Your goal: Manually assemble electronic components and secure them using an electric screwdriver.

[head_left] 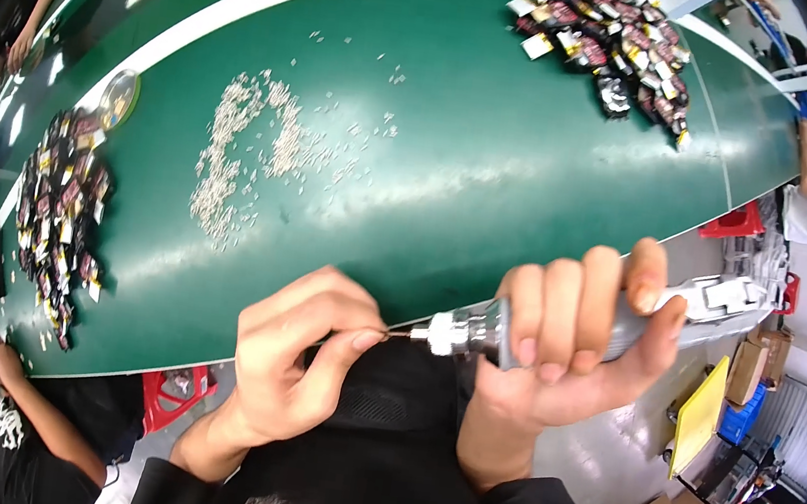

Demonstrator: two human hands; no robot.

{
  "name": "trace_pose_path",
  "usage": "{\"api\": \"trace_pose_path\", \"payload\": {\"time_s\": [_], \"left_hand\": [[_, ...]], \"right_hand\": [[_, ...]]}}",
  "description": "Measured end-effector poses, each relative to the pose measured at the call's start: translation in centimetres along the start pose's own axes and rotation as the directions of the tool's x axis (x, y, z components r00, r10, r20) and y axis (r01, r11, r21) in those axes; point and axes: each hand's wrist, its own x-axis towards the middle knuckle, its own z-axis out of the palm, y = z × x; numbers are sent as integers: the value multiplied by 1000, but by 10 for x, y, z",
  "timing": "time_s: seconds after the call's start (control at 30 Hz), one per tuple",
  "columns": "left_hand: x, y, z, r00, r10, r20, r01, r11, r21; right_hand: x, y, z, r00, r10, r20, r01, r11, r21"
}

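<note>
Grey cylindrical handheld tool with silvery nose lies by the near edge of the green tabletop, right hand wrapped round its barrel, left hand pinching a thin brownish rod at its tip; presumably rigid, smooth, weighty, best gripped mid-barrel.

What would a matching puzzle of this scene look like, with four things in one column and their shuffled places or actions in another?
1. left hand
2. right hand
3. small pale pieces
4. yellow panel

A. scattered on the green tabletop
B. wrapped around the grey tool
C. beside the blue crate
D. pinching at the thin shaft on the tool's end

Pairs: 1-D, 2-B, 3-A, 4-C
</note>
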Motion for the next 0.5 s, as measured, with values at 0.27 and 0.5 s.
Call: {"api": "trace_pose_path", "payload": {"time_s": [0.27,0.5], "left_hand": [[11,3,17,986,-49,157,39,997,67],[56,5,23,930,251,269,-326,901,286]], "right_hand": [[-4,-15,-17,988,-76,-134,72,997,-41],[-5,-38,-36,954,-138,-266,140,990,-12]]}}
